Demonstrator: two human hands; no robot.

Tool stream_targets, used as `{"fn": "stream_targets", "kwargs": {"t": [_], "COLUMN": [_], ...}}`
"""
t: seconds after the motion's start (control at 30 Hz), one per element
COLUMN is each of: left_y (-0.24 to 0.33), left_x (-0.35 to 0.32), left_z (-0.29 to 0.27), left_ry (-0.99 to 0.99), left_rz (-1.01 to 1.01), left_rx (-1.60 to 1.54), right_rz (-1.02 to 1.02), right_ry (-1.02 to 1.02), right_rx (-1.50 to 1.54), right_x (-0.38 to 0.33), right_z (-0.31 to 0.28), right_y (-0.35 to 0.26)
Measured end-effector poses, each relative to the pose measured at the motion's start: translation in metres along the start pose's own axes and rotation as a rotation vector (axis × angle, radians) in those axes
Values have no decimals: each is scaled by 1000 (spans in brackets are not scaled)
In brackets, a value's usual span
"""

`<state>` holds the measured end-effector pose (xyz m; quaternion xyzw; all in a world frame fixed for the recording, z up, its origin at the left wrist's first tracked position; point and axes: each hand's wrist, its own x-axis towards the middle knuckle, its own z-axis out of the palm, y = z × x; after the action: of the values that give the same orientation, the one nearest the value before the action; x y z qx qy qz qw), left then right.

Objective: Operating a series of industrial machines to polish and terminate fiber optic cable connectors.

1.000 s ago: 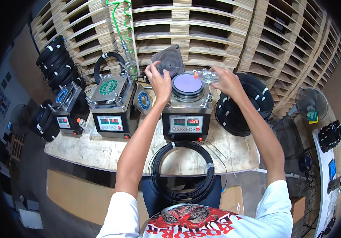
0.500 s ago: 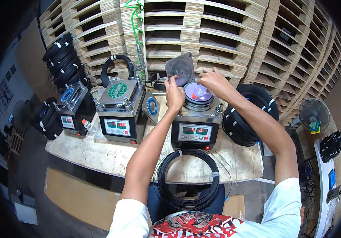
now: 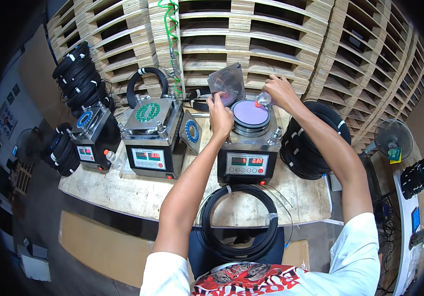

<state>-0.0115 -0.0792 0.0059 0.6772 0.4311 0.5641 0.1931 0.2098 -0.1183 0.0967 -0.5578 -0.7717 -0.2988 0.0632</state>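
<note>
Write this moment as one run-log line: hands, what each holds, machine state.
left hand: holds raised lid | right hand: tilts small clear bottle over purple disc | machine: open, displays lit

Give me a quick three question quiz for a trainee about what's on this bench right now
1. True or false: the left hand touches the raised plate of the machine with the lilac disc.
2. What does the right hand hold over that disc? A) small clear bottle B) screwdriver C) rag
3. What lies on the table edge nearest the person?

Key: 1 true; 2 A; 3 a coil of black cable.
</note>
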Motion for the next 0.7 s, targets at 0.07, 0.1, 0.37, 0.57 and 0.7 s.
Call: {"fn": "stream_targets", "kwargs": {"t": [0.07,0.1,0.37,0.57,0.7], "left_y": [-1,-4,-5,28,51], "left_x": [1,2,3,-4,19], "left_z": [2,0,-3,-19,-41], "left_ry": [-5,2,94,105,-522], "left_rz": [1,4,-11,21,-193], "left_rx": [-5,2,-56,-135,-554], "right_rz": [-38,-63,46,485,430], "right_ry": [-24,-43,-19,3,168], "right_rx": [-1,10,235,1106,1411], "right_x": [-13,-16,-22,-22,-14], "right_z": [-11,-21,-12,-3,-12], "right_y": [3,-2,-29,-35,-70]}}
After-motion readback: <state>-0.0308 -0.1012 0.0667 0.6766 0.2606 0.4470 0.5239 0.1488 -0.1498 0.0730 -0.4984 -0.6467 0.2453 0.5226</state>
